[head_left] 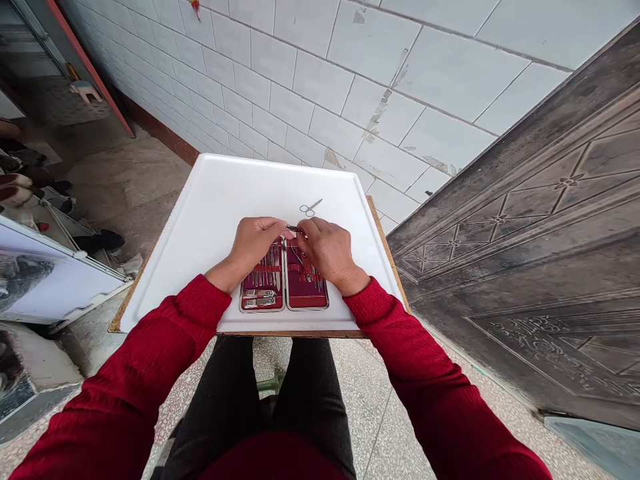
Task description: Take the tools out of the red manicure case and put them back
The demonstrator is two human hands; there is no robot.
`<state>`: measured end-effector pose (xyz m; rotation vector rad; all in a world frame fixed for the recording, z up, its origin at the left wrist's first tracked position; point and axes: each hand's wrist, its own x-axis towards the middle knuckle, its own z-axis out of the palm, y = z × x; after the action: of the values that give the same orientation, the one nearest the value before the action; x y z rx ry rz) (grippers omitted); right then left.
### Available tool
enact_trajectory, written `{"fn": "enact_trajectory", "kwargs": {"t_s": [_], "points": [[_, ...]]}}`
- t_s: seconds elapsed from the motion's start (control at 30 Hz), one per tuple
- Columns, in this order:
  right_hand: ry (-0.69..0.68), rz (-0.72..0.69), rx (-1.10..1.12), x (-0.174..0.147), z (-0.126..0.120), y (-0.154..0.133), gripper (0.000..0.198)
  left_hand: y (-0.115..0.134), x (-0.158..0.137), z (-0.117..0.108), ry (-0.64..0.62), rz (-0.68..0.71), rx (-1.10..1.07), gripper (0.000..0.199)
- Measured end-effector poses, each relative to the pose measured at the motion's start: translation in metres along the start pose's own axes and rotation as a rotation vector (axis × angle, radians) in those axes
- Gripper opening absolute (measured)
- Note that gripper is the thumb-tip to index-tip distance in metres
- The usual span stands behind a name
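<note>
Manicure case lying open and flat right below the left hand and right hand, both halves face up, I'd guess so every tool is easy to see and grab. Hands are nearly together, each pinching one end of a small metal piece. Probably a fingertip grip because it's so tiny; can't make out what it is. Slim tools sit in a row below the left hand under a red strap that likely stops them sliding, with clippers closer in. Scissors lie loose beyond the right hand, maybe just out of the way. White surface has a raised rim, tiled wall past the hands, dark carved panel right, speckled floor below.
</note>
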<state>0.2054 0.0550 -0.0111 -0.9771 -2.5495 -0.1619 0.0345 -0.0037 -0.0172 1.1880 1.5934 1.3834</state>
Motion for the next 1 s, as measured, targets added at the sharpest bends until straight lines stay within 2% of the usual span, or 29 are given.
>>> {"fn": "enact_trajectory", "kwargs": {"t_s": [0.13, 0.43, 0.73, 1.0], "points": [[-0.028, -0.008, -0.004, 0.0, 0.0, 0.001, 0.029, -0.002, 0.001, 0.0, -0.01, -0.002, -0.001, 0.03], [0.028, -0.097, -0.05, -0.003, 0.007, 0.006, 0.033, -0.005, 0.004, -0.001, -0.035, 0.008, -0.021, 0.028], [0.009, -0.06, -0.062, 0.001, 0.009, 0.001, 0.026, -0.001, 0.002, 0.0, -0.058, 0.021, 0.002, 0.028], [0.056, -0.062, -0.073, 0.0, 0.012, 0.0, 0.02, 0.002, 0.001, 0.001, -0.06, 0.034, 0.081, 0.03]]}}
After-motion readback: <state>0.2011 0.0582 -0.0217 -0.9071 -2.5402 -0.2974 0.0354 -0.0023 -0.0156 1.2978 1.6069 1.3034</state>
